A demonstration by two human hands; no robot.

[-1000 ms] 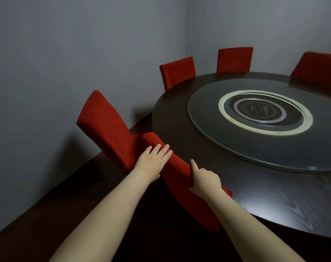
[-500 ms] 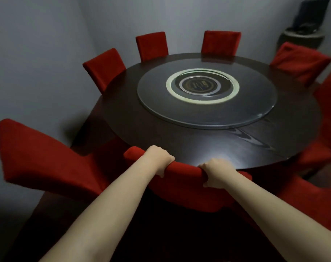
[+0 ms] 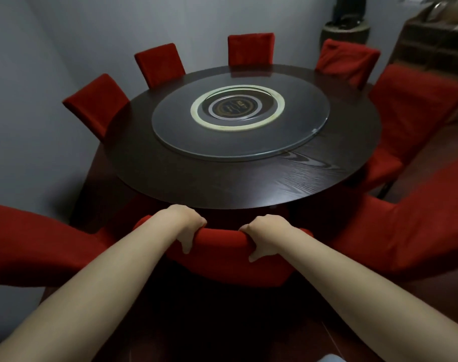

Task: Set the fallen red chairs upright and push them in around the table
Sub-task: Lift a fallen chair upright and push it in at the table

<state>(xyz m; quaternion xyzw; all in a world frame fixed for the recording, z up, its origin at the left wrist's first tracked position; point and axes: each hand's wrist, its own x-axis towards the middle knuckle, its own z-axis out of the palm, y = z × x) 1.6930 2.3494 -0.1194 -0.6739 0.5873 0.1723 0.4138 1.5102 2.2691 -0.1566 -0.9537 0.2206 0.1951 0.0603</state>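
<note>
- My left hand [image 3: 188, 227] and right hand [image 3: 264, 232] are both clamped over the top edge of the nearest red fabric-covered chair back [image 3: 222, 239], fingers curled over the far side and thumbs down the near face; a second ago the left palm only rested flat on it, so the grip has firmed up.
- That chair now stands upright and square to me, its back just beside the near rim of the round dark wooden worktop [image 3: 248, 184]. Before, it was skewed off to one side.
- I judge the righting done and the push-in nearly finished; the seat is hidden under the rim, so I cannot tell how far in it sits.
- Outward, the grey glass turntable [image 3: 241, 139] lies centred on the worktop.
- The red neighbour chair on my left [image 3: 26, 246] and the red one on my right [image 3: 405, 236] lean outward, probably still needing attention.
</note>
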